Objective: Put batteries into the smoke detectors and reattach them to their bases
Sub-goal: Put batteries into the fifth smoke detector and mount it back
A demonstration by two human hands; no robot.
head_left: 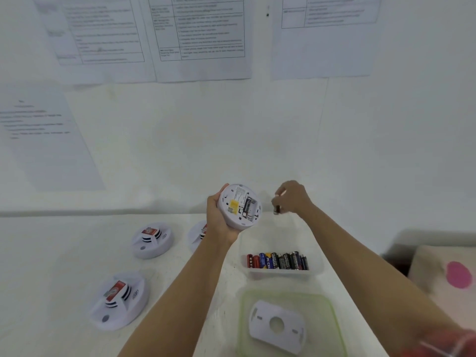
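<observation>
Above the table [64, 253], left hand [219, 220] grips the detector [239, 207], back upward; right hand [292, 197] pinches a near-upright battery [277, 210].

Little is legible. The blue battery [266, 262] in the clear tub [316, 269] has white letters that look like "CEL"; the rest of the word is unclear. Print on the black batteries [291, 261], red stickers [115, 289] on the table detectors [152, 243], the label inside the held detector [239, 206] and the wall sheets [201, 34] are all too blurry to read.
</observation>
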